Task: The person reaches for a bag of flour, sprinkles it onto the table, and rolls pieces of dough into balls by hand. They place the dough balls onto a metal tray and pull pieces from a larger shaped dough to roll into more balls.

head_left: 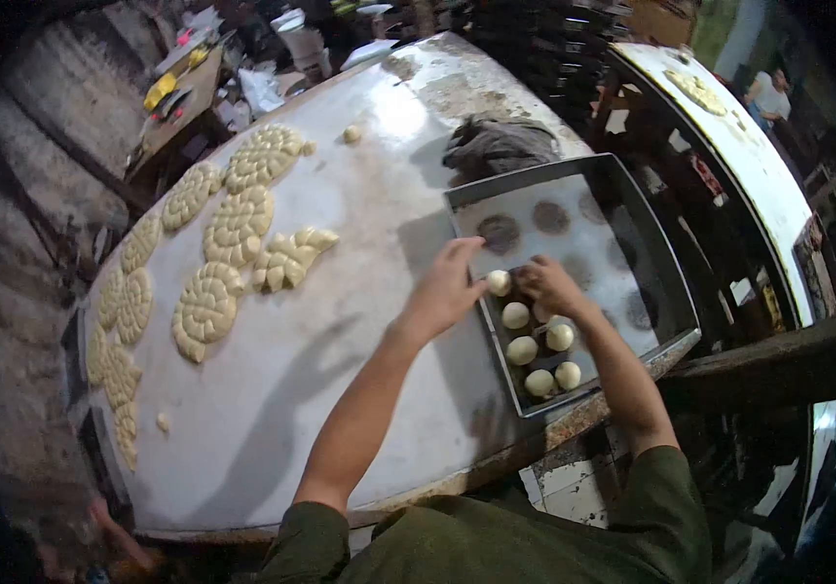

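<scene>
Nearest, along the bottom edge, dark green shirt (496,545) of soft, matte cloth, with short sleeves around both bare arms. At far left, rough grey wall (57,117), blotchy and uneven; lower down, blurred limb of another person (116,535).

Then pale, smooth-faced worktop (311,389), slightly glossy where light falls, worn and flaking towards the far end. On its left side, a chain of flat, cream-yellow dough pieces (133,307), scalloped and leaf-like, some touching. Just right of these, larger coiled dough pieces (206,304) with plump, overlapping lobes and a satiny skin, beside a curved, spiky-edged dough piece (291,258). Near the front left, small dough scrap (163,421); farther back, lone dough lump (352,134).

Left of centre in the tray area, left hand (440,289) with fingers loosely parted, thumb at a round dough ball (499,283) by the tray wall. Behind, crumpled dark cloth (501,146), deeply wrinkled. Around the balls, rectangular metal tray (671,258), straight-walled and dull, its pale base marked with dark round stains. Inside, along the near left part, smooth dough balls (522,350), one partly hidden under right hand (551,284), fingers curled downward, grip impossible to tell.

Farther right, long white table (749,146) with pale dough heap (695,91), and beyond, seated-looking person in light top (769,97).
</scene>
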Demonstrator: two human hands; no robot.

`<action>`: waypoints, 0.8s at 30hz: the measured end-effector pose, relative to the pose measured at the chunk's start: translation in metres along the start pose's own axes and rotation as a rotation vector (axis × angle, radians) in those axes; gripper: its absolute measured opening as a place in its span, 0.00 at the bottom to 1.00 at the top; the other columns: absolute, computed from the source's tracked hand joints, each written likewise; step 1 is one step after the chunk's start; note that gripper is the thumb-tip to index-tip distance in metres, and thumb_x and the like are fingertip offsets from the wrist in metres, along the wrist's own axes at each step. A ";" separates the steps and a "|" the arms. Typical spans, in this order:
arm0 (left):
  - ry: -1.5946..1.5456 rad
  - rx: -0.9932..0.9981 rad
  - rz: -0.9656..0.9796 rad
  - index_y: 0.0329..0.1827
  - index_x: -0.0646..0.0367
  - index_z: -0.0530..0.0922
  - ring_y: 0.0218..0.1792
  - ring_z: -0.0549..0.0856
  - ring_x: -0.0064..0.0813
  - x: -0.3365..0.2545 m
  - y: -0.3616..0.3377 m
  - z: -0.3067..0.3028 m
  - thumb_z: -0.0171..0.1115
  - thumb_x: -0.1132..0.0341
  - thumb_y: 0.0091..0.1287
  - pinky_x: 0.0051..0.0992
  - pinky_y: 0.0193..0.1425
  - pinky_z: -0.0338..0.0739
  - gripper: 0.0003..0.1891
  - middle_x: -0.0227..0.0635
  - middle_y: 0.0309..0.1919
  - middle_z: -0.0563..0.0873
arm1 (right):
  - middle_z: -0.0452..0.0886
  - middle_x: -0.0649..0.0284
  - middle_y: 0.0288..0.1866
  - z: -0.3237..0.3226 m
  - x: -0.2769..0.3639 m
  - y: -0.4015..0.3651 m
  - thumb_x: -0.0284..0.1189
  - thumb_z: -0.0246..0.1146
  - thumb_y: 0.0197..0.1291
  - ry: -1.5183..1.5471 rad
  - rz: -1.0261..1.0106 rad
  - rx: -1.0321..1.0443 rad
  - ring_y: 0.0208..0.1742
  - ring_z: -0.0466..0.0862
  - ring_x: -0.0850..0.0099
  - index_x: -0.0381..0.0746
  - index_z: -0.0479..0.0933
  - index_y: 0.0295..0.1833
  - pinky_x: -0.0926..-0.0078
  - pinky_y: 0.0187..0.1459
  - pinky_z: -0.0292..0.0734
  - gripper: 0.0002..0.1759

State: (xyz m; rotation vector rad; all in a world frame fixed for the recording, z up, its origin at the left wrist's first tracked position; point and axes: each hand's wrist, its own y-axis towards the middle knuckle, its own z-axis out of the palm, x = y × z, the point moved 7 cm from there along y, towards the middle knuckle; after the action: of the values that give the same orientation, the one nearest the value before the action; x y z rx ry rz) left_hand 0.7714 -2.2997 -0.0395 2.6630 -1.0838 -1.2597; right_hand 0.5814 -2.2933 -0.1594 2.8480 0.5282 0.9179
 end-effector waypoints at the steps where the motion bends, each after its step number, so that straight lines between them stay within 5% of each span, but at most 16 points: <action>1: -0.049 -0.062 -0.068 0.62 0.64 0.66 0.61 0.73 0.41 -0.001 -0.027 -0.040 0.64 0.69 0.58 0.37 0.67 0.65 0.28 0.47 0.58 0.74 | 0.76 0.52 0.49 -0.008 -0.001 0.002 0.32 0.63 0.55 0.130 0.267 0.093 0.46 0.78 0.54 0.39 0.77 0.49 0.63 0.49 0.74 0.15; 3: -0.215 -0.253 -0.227 0.61 0.63 0.67 0.59 0.75 0.37 0.043 -0.110 -0.098 0.65 0.70 0.59 0.34 0.65 0.68 0.27 0.44 0.56 0.76 | 0.75 0.53 0.55 -0.028 0.012 0.001 0.32 0.65 0.55 0.259 0.419 0.154 0.51 0.78 0.60 0.38 0.76 0.51 0.66 0.52 0.73 0.18; 4: -0.132 -0.369 -0.337 0.60 0.64 0.69 0.56 0.77 0.35 0.072 -0.163 -0.120 0.65 0.71 0.59 0.33 0.62 0.70 0.25 0.42 0.55 0.77 | 0.74 0.54 0.58 -0.039 0.021 0.005 0.32 0.64 0.57 0.094 0.228 -0.070 0.54 0.77 0.62 0.39 0.74 0.55 0.64 0.53 0.73 0.20; 8: 0.548 -0.516 -0.893 0.56 0.63 0.71 0.63 0.68 0.45 0.181 -0.424 -0.158 0.64 0.67 0.59 0.40 0.66 0.62 0.22 0.45 0.58 0.73 | 0.78 0.56 0.53 -0.006 0.107 0.047 0.30 0.60 0.63 0.428 0.478 -0.259 0.55 0.77 0.61 0.38 0.73 0.55 0.66 0.51 0.76 0.16; 11: 0.739 -0.473 -1.086 0.62 0.59 0.68 0.67 0.62 0.46 0.170 -0.531 -0.199 0.59 0.57 0.64 0.48 0.71 0.52 0.26 0.45 0.65 0.66 | 0.78 0.50 0.49 0.103 0.196 0.111 0.31 0.56 0.64 0.246 0.166 0.018 0.51 0.78 0.55 0.33 0.74 0.51 0.64 0.50 0.75 0.15; 12: 0.717 -0.472 -1.104 0.62 0.59 0.68 0.67 0.62 0.46 0.169 -0.541 -0.208 0.59 0.57 0.64 0.48 0.71 0.52 0.26 0.45 0.65 0.66 | 0.78 0.47 0.48 0.135 0.226 0.135 0.31 0.55 0.64 0.148 0.115 0.121 0.50 0.78 0.52 0.32 0.74 0.50 0.63 0.51 0.74 0.15; 14: 0.768 -0.414 -1.257 0.68 0.56 0.62 0.72 0.55 0.42 0.168 -0.548 -0.220 0.53 0.54 0.68 0.46 0.74 0.45 0.28 0.42 0.70 0.59 | 0.77 0.44 0.48 0.197 0.196 0.199 0.34 0.53 0.65 -0.078 -0.026 -0.032 0.49 0.76 0.48 0.33 0.75 0.49 0.59 0.54 0.71 0.16; 18: 0.864 -0.339 -1.281 0.70 0.55 0.58 0.72 0.53 0.45 0.178 -0.555 -0.215 0.52 0.50 0.67 0.48 0.74 0.43 0.31 0.43 0.71 0.55 | 0.76 0.45 0.52 0.216 0.192 0.316 0.40 0.53 0.65 -0.186 0.269 -0.265 0.53 0.75 0.49 0.34 0.78 0.45 0.56 0.55 0.70 0.20; 22: 0.847 -0.374 -1.275 0.68 0.55 0.59 0.72 0.53 0.45 0.177 -0.549 -0.225 0.53 0.51 0.67 0.51 0.72 0.46 0.30 0.43 0.70 0.56 | 0.80 0.45 0.43 0.248 0.196 0.342 0.44 0.56 0.63 -0.327 0.562 -0.077 0.43 0.81 0.50 0.33 0.78 0.43 0.59 0.43 0.76 0.22; 24: 0.821 -0.360 -1.311 0.68 0.55 0.59 0.72 0.53 0.45 0.180 -0.548 -0.228 0.54 0.51 0.67 0.51 0.72 0.46 0.30 0.43 0.70 0.57 | 0.81 0.45 0.30 0.253 0.235 0.321 0.48 0.57 0.61 0.237 0.481 0.131 0.29 0.82 0.51 0.32 0.78 0.41 0.63 0.31 0.77 0.26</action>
State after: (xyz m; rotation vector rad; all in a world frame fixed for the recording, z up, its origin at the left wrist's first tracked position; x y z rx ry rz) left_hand 1.3266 -2.0507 -0.1610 2.9173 0.9951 -0.0771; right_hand 1.0011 -2.5076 -0.1720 3.0626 -0.0994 1.3489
